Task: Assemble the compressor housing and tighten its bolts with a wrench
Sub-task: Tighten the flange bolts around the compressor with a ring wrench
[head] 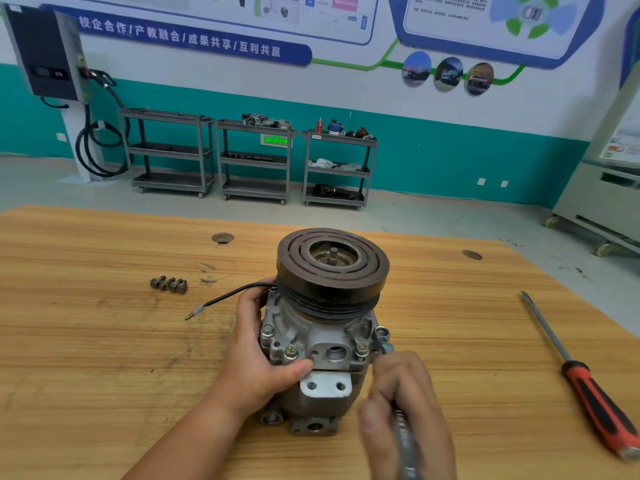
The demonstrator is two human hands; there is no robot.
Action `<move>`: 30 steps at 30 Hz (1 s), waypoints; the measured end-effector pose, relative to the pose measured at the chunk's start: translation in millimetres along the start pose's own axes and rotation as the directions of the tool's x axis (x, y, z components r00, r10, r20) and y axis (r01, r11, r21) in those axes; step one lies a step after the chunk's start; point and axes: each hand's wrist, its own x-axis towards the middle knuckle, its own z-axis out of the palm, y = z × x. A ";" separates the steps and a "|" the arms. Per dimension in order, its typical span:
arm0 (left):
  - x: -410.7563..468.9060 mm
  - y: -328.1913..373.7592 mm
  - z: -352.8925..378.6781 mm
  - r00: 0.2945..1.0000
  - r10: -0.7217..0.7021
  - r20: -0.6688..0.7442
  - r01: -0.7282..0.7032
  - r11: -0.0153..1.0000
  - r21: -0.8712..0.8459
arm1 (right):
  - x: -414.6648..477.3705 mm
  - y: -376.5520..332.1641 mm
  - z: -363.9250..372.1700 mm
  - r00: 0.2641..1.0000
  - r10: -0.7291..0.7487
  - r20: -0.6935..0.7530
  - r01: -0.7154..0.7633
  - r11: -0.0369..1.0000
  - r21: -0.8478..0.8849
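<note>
The grey compressor [322,344] stands upright on the wooden table [104,358], its dark pulley [332,265] on top. My left hand [256,355] grips the housing's left side, thumb across the front flange. My right hand [405,403] holds a silver wrench [398,420] whose ring end sits on a bolt [382,331] at the housing's right corner. Bolts [291,351] show in the front flange holes. A black wire [221,299] trails off to the left.
Three loose bolts [169,284] lie on the table to the left. A red-and-black screwdriver [581,375] lies at the right, tip pointing away. Grey shelving carts [256,161] and a cabinet [602,202] stand beyond the table.
</note>
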 end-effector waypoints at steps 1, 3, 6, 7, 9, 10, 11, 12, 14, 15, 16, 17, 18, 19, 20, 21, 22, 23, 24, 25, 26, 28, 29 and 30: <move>-0.1 -0.7 -0.3 1.000 -0.008 0.006 0.008 1.000 -0.007 | 4.0 1.8 -9.8 1.000 -0.015 0.009 0.015 0.999 0.050; 0.0 -1.6 -0.3 1.000 -0.006 0.014 0.006 1.000 -0.012 | 13.4 5.4 -30.1 0.999 -0.041 0.031 0.035 0.981 0.192; -0.4 -1.3 -0.6 1.000 -0.014 0.013 0.014 1.000 -0.010 | 40.1 11.9 -65.8 0.989 0.144 0.014 -0.102 0.631 0.769; -0.5 -1.3 -1.0 1.000 -0.015 0.013 0.015 1.000 -0.008 | 52.1 15.4 -73.5 0.945 0.314 0.094 -0.246 0.490 0.836; -0.7 -0.6 -0.6 1.000 -0.016 0.018 0.016 1.000 0.001 | 70.8 34.0 -81.5 0.782 0.600 0.168 -0.494 0.434 0.754; -0.5 0.4 -0.1 1.000 -0.014 0.019 0.014 1.000 0.007 | 79.2 42.1 -80.0 0.733 0.653 0.192 -0.544 0.392 0.742; -0.5 1.6 0.2 1.000 -0.011 0.018 0.011 1.000 0.012 | 86.1 50.0 -74.5 0.691 0.685 0.231 -0.577 0.330 0.747; -0.1 2.6 0.2 1.000 -0.009 0.018 0.009 1.000 0.017 | 91.0 58.0 -67.9 0.668 0.693 0.272 -0.595 0.277 0.755; -0.3 3.8 -0.1 1.000 -0.013 0.022 0.012 0.999 0.031 | 92.9 69.5 -55.9 0.636 0.678 0.368 -0.641 0.199 0.741; -0.4 4.4 -0.3 1.000 -0.012 0.021 0.011 0.999 0.042 | 92.8 75.5 -52.1 0.617 0.666 0.419 -0.667 0.159 0.728; -0.7 4.9 -0.5 1.000 -0.009 0.023 0.007 0.998 0.056 | 93.8 79.8 -49.8 0.600 0.651 0.465 -0.689 0.124 0.714; -1.1 4.9 -0.6 1.000 -0.007 0.026 0.005 0.998 0.066 | 95.7 83.2 -48.6 0.585 0.635 0.504 -0.708 0.096 0.700; -1.3 4.6 -0.9 0.999 -0.010 0.030 0.008 0.998 0.069 | 98.4 86.0 -48.1 0.570 0.620 0.539 -0.727 0.074 0.683; -1.4 3.5 -1.3 0.999 -0.015 0.033 0.013 0.998 0.068 | 101.7 88.0 -48.0 0.552 0.610 0.568 -0.747 0.059 0.662; -1.6 2.2 -1.6 0.999 -0.016 0.035 0.014 0.998 0.067 | 104.7 89.5 -48.2 0.531 0.605 0.593 -0.768 0.048 0.639; -1.5 1.0 -1.9 0.999 -0.016 0.037 0.013 0.998 0.068 | 107.9 91.4 -48.2 0.510 0.602 0.614 -0.785 0.035 0.618; -1.3 0.2 -2.2 0.999 -0.016 0.039 0.013 0.997 0.070 | 110.8 94.1 -48.2 0.491 0.596 0.636 -0.799 0.018 0.601; -1.2 0.0 -2.2 0.999 -0.016 0.040 0.013 0.997 0.072 | 113.2 97.0 -47.7 0.472 0.581 0.663 -0.813 -0.003 0.582; -1.2 0.4 -2.3 0.999 -0.018 0.039 0.015 0.997 0.075 | 115.6 100.1 -47.1 0.453 0.556 0.697 -0.827 -0.030 0.562; -1.3 0.9 -2.1 0.999 -0.019 0.038 0.016 0.997 0.076 | 117.6 103.3 -46.3 0.435 0.527 0.730 -0.840 -0.053 0.539; -1.2 1.7 -1.7 0.999 -0.013 0.041 0.010 0.997 0.075 | 119.5 105.9 -45.2 0.420 0.502 0.756 -0.851 -0.071 0.520; -0.5 3.6 -0.8 0.999 0.004 0.042 -0.007 0.997 0.073 | 121.9 107.9 -42.0 0.407 0.476 0.780 -0.862 -0.082 0.500; -0.2 4.1 -0.6 0.999 0.009 0.040 -0.012 0.998 0.070 | 121.3 107.7 -40.7 0.409 0.490 0.769 -0.864 -0.064 0.500; 0.2 3.8 -0.5 0.999 0.015 0.038 -0.017 0.998 0.063 | 119.5 106.8 -40.2 0.416 0.513 0.751 -0.860 -0.047 0.508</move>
